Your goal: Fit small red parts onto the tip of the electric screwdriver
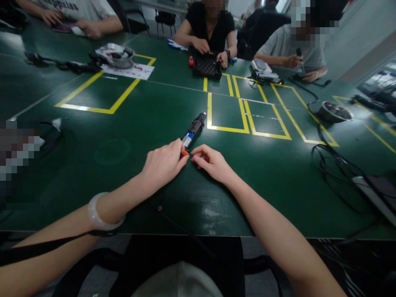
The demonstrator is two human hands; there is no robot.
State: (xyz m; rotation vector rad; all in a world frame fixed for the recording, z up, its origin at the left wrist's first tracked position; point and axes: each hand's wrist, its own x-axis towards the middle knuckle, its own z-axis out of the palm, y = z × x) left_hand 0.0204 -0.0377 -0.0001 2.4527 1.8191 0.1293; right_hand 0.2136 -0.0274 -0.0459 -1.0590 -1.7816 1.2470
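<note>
My left hand is closed around the near end of what looks like an electric screwdriver, with a black body, a blue and silver label and an orange-red part by my thumb. Its metallic tip points away from me, to the upper right, just over the green table. Part of the near end is hidden under my fingers. Close beside it on the right is my right hand, its fingers loosely curled and thumb and forefinger a little apart. I see nothing held in it.
Yellow tape outlines mark the green table. A metal bowl-like part stands back left on a printed sheet. A round metal part and cables lie right. Opposite, a person works at a black tray; others sit nearby.
</note>
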